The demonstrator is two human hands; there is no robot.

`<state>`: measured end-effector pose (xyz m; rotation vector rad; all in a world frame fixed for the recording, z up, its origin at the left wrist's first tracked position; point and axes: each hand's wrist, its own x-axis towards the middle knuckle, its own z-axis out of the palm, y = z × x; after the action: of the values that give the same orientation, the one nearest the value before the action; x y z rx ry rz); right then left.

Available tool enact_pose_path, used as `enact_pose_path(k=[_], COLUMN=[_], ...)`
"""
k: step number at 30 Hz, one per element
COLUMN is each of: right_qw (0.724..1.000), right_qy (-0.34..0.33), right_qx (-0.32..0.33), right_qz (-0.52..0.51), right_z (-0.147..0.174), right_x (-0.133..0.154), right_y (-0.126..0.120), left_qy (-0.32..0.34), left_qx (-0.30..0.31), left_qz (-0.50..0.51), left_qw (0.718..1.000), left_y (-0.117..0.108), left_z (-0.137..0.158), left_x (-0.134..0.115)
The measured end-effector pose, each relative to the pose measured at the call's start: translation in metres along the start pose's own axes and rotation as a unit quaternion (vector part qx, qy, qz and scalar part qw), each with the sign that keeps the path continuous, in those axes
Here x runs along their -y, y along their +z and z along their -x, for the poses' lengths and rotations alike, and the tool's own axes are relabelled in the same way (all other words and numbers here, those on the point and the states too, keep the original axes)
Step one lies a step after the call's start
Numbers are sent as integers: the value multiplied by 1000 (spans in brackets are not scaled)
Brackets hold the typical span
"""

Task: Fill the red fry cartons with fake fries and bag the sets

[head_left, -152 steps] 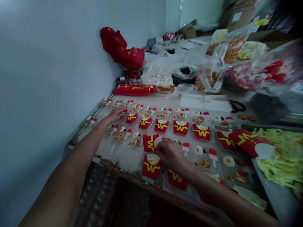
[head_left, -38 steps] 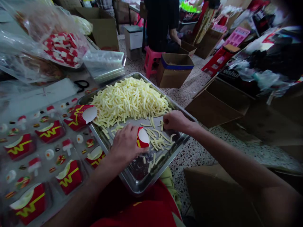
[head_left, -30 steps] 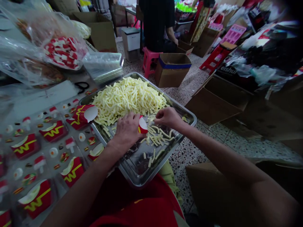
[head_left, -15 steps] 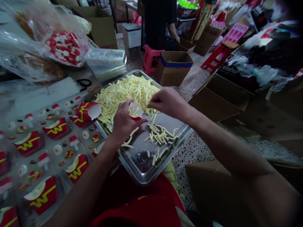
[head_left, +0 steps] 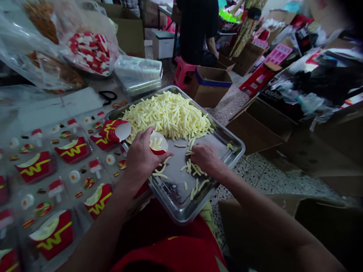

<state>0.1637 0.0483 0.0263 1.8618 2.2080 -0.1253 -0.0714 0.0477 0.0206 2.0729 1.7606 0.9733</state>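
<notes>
Left hand: forearm enters from the lower left and extends up over the near-left edge of the metal tray; back of hand faces the camera; fingers and thumb are curled closed around a small red fry carton, gripped at its lower body; the carton is held upright just above the tray, mouth tilted towards the camera.

Right hand: forearm enters from the lower right and crosses the tray's near-right rim; palm faces down, fingers bent and pressed onto loose fries scattered on the bare tray floor; whether any fry is pinched between the fingertips cannot be told.

Carton condition: red outside, white inside with a rounded white back flap; a few pale yellow fries show within its mouth; it is partly filled.

Fries: short pale yellow sticks; the main fry pile fills the far half of the tray, and the loose ones lie near the right hand.

Surroundings: a stack of flat red cartons rests at the tray's left edge; clear blister trays to the left carry red cartons with a yellow mark and small toy foods; scissors lie beyond; 1 person sits in the background.
</notes>
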Motion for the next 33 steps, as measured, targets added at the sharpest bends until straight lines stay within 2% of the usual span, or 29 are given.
enact_pose_path(k=[4, 7, 11, 13, 15, 17, 19, 23, 26, 29, 33], right_qw=[998, 992, 983, 983, 984, 973, 961, 957, 954, 946, 933], right_qy=[-40, -83, -165, -156, -103, -60, -62, -110, -160, -201, -172], right_qx=[-34, -86, -75, -76, -73, -76, -96, -158, -126, -97, -168], right_qz=[-37, -43, -26, -56, -128, -212, -253, -216, -219, -235, -268], right_z=[-6, -19, -36, -40, -44, -48, -54, -65, -68, -66, -59], right_x=[-1, 10, 24, 25, 23, 26, 36, 66, 78, 79, 85], right_y=[-12, -17, -5, 1, 2, -6, -20, -58, -80, -90, -88], left_qy=[-6, -12, 8, 16, 20, 23, 23, 10, -3, 0, -11], left_qx=[22, 75, 140, 142, 138, 135, 124, 45, -10, -51, -88], left_qz=[-48, -111, -154, -173, -194, -204, -187, -134, -107, -68, -35], left_qw=[999, 991, 978, 975, 971, 969, 974, 990, 994, 996, 995], left_y=[-3, -6, -7, -5, -2, 2, 6, 12, 14, 14, 11], left_z=[6, 13, 19, 19, 14, 5, -8, -33, -42, -41, -37], left_x=[5, 1, -8, -10, -10, -9, -9, -10, -7, -4, -6])
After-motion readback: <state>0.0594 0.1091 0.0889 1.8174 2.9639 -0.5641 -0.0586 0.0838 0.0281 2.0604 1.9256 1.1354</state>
